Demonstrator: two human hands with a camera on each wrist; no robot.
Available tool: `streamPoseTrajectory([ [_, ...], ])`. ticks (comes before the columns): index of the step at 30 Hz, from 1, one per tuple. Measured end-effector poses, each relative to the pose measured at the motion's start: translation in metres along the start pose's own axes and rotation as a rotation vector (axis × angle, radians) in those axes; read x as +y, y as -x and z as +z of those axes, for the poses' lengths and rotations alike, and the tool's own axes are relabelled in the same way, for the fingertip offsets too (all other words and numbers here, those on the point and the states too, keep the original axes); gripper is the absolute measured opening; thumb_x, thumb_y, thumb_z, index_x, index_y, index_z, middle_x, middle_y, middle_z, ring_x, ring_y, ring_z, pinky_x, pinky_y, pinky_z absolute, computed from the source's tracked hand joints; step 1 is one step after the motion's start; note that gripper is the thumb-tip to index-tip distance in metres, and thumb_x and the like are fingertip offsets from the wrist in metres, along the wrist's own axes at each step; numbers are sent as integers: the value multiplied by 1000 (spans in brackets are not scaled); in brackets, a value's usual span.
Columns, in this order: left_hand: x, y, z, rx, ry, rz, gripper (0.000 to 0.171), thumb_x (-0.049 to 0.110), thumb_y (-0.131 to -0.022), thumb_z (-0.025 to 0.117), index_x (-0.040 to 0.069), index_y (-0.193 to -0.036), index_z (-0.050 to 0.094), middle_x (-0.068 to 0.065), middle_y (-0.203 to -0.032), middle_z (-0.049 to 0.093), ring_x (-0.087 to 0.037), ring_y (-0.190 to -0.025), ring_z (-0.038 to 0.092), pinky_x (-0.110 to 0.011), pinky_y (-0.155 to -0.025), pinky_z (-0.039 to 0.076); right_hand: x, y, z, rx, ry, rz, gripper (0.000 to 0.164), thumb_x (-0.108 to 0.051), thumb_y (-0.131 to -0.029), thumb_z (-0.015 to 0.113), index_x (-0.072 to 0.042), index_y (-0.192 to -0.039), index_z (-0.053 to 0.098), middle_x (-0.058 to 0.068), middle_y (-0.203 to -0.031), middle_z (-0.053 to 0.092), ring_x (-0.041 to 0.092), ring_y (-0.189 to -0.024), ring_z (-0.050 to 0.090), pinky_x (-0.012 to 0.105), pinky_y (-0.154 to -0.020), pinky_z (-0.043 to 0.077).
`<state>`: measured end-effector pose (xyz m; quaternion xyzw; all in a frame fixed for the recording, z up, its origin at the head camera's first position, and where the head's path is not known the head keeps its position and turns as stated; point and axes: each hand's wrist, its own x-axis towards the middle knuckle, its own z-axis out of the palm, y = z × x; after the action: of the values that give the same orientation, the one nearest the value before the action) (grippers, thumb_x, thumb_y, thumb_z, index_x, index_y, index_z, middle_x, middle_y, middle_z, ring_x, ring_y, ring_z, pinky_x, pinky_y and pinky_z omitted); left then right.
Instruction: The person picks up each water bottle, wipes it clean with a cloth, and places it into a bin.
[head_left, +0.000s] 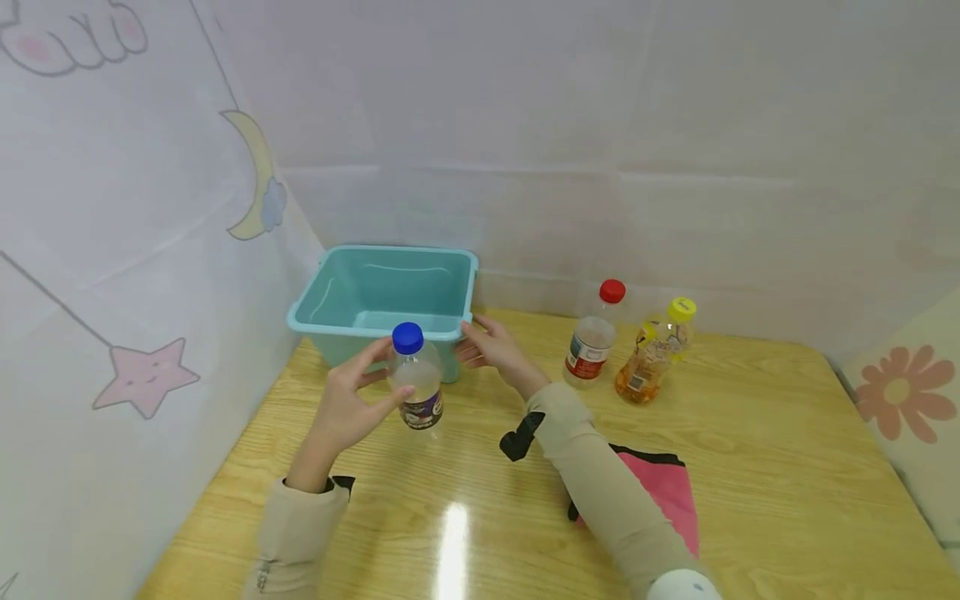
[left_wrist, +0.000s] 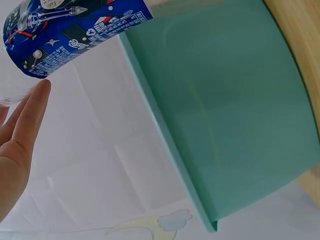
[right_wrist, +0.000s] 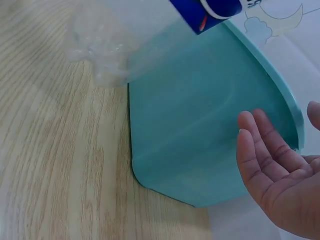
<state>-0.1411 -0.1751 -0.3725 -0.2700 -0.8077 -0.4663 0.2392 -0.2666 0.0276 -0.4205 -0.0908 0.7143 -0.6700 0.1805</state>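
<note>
A clear plastic bottle with a blue cap (head_left: 408,338) and a dark printed label is raised in front of the teal basin. My left hand (head_left: 352,404) holds it, thumb on the near side and fingers on the far side; its blue label (left_wrist: 75,32) fills the top corner of the left wrist view. Beside the basin's (head_left: 375,332) right front corner is my right hand (head_left: 495,350), fingers slightly bent and thumb apart. Whether those fingertips (right_wrist: 247,142) touch the basin wall, I cannot tell. The basin's inside shows no objects.
To the right stand a red-capped bottle (head_left: 590,342) and a yellow-capped bottle (head_left: 647,367) with amber liquid. A pink cloth (head_left: 667,492) with black edging lies partly under my right forearm. White printed sheets (head_left: 525,167) hang behind and beside the wooden table (head_left: 787,467).
</note>
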Motion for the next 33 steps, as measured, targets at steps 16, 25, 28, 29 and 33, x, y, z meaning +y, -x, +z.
streamPoseTrajectory([
  [16,15,-39,-47,89,-51,163,55,17,-78,73,-8,-121,52,-23,-94,63,-14,-92,61,-19,-74,51,3,-2,11,42,-110,-14,37,-14,-96,47,2,-129,44,12,-77,66,16,-65,65,36,-64,55],
  [25,22,-66,-64,135,-84,144,55,-1,-73,73,-5,-123,52,-23,-96,63,1,-93,57,-13,-75,49,1,-1,10,27,-105,-35,38,-15,-96,46,2,-130,43,16,-82,66,17,-67,65,31,-61,55],
  [28,20,-75,-68,156,-98,139,56,-3,-72,73,-4,-124,52,-23,-95,63,-1,-93,57,-14,-75,49,0,-1,9,27,-103,-35,39,-15,-96,47,2,-131,43,17,-83,66,17,-68,65,33,-63,55],
  [29,19,-79,-69,165,-98,134,57,-4,-72,73,-3,-125,52,-23,-95,63,-1,-93,57,-14,-75,49,0,-2,9,27,-104,-33,39,-15,-96,47,2,-131,42,17,-83,66,17,-68,65,33,-63,55],
  [33,15,-91,-72,182,-109,92,58,-8,-71,72,-1,-125,52,-21,-95,63,0,-92,57,-12,-74,49,-1,-2,10,30,-108,-22,39,-14,-96,47,1,-132,42,17,-83,66,18,-69,65,34,-64,55],
])
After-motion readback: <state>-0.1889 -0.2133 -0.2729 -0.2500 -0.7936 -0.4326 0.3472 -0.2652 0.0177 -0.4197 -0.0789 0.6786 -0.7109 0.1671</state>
